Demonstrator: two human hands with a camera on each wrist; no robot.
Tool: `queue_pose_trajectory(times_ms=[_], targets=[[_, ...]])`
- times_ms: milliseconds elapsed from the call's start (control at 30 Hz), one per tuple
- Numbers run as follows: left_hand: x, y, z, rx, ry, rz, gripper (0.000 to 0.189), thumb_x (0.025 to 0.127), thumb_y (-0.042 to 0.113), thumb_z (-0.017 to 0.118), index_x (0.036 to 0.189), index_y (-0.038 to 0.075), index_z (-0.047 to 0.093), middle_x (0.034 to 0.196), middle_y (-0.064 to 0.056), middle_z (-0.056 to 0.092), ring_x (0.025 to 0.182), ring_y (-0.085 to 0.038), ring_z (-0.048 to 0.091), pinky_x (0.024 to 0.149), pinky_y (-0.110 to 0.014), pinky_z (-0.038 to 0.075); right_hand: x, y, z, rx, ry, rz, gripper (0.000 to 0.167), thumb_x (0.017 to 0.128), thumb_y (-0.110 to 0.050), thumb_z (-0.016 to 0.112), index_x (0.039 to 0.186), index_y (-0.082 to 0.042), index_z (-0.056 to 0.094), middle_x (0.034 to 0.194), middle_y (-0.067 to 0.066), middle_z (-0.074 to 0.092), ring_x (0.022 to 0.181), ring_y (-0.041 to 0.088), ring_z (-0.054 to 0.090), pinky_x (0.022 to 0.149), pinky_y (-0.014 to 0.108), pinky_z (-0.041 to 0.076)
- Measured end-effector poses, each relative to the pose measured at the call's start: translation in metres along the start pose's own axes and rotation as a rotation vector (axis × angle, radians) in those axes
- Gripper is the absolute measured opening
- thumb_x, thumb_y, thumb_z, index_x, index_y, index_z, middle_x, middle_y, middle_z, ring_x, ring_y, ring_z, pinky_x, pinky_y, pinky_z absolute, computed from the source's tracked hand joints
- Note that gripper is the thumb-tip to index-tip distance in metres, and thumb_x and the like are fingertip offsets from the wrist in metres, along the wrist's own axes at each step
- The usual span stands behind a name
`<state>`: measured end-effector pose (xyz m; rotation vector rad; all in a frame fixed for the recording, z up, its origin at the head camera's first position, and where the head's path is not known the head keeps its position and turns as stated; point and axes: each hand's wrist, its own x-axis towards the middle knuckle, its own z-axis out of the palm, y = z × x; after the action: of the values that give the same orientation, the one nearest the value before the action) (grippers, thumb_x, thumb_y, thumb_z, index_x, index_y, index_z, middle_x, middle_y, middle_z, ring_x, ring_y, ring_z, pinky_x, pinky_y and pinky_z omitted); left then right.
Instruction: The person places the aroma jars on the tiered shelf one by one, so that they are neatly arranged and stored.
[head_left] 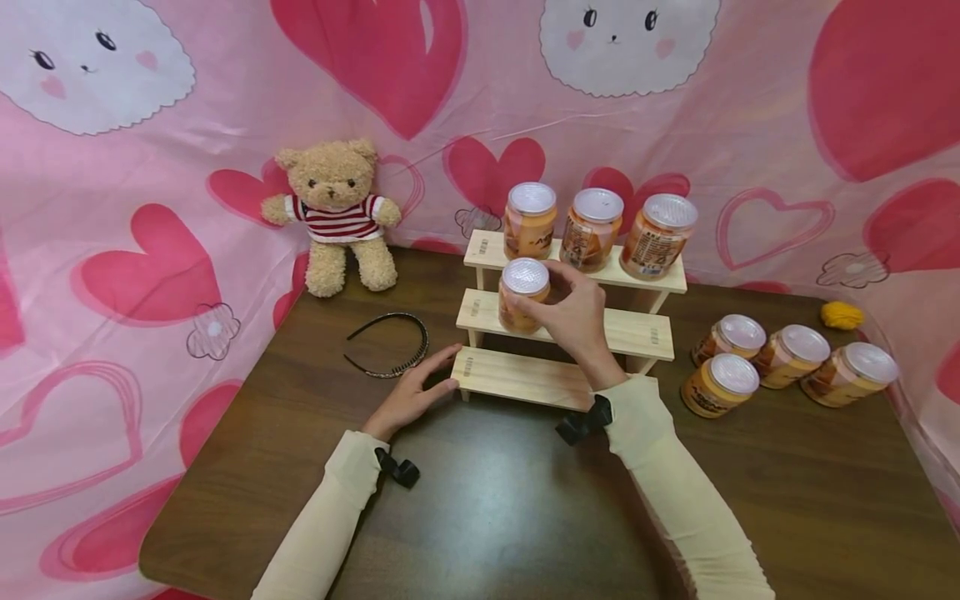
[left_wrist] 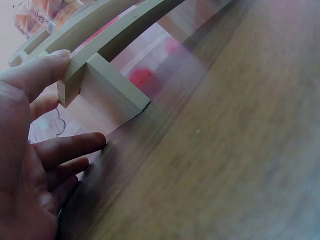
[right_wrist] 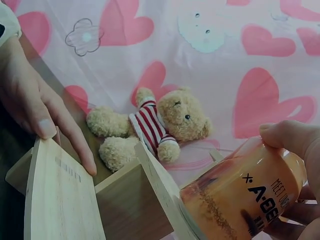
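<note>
My right hand (head_left: 573,317) grips an orange-labelled jar (head_left: 513,312) with a clear ribbed lid, thumb and fingers on either side. It stands upright at the left part of the middle step (head_left: 637,333) of a three-step wooden display stand; in the right wrist view the jar's base (right_wrist: 192,222) comes right up to a board. My left hand (head_left: 412,400) is at the left end of the lowest step (head_left: 525,377), its thumb and a long extended finger touching the board's end. Three similar jars stand on the top step, among them a middle one (head_left: 592,229).
Several more jars (head_left: 720,387) stand on the table right of the stand, with a small yellow ball-like thing (head_left: 842,315) behind them. A black headband (head_left: 423,337) lies left of the stand. Behind it a teddy bear (head_left: 333,221) sits against the pink heart-printed cloth (head_left: 165,267).
</note>
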<state>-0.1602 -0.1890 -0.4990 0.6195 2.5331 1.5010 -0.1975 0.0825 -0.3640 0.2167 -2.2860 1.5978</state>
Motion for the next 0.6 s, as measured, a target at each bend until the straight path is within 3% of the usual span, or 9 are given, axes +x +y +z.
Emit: queue_pose_trajectory(times_ms=[200,367,500,600], targets=[[0.001,-0.001,0.0,-0.002,0.003,-0.001,0.058,0.1,0.029,0.062,0.154,0.025,0.041,0.159,-0.005,0.044,0.141,-0.033,0.049,0.113,-0.059,0.037,-0.001,-0.001,-0.002,-0.057,-0.036,-0.003,0.062,0.073,-0.025,0.091,0.126,-0.004,0.066,0.124,0.017,0.07,0.119,0.027,0.065,0.099,0.045,0.052],[0.001,-0.001,0.0,-0.005,-0.001,-0.004,0.058,0.1,0.028,0.062,0.154,0.024,0.041,0.159,-0.005,0.043,0.141,-0.033,0.048,0.113,-0.059,0.037,-0.004,0.0,-0.005,-0.129,-0.056,-0.043,0.066,0.073,-0.03,0.091,0.129,-0.008,0.065,0.125,0.014,0.07,0.109,0.023,0.066,0.089,0.044,0.054],[0.001,0.0,0.001,-0.017,-0.005,-0.015,0.058,0.1,0.027,0.062,0.154,0.025,0.041,0.159,-0.004,0.043,0.142,-0.033,0.047,0.114,-0.06,0.035,-0.008,-0.002,-0.013,-0.106,-0.058,-0.059,0.065,0.073,-0.028,0.091,0.129,-0.008,0.065,0.122,0.013,0.071,0.101,0.022,0.068,0.083,0.046,0.057],[0.0,0.0,0.0,-0.017,-0.004,-0.018,0.058,0.1,0.028,0.062,0.154,0.026,0.041,0.159,-0.004,0.043,0.142,-0.033,0.047,0.114,-0.06,0.035,-0.011,-0.003,-0.023,-0.068,-0.06,-0.035,0.065,0.075,-0.024,0.09,0.131,-0.006,0.063,0.123,0.013,0.07,0.109,0.025,0.069,0.089,0.047,0.058]])
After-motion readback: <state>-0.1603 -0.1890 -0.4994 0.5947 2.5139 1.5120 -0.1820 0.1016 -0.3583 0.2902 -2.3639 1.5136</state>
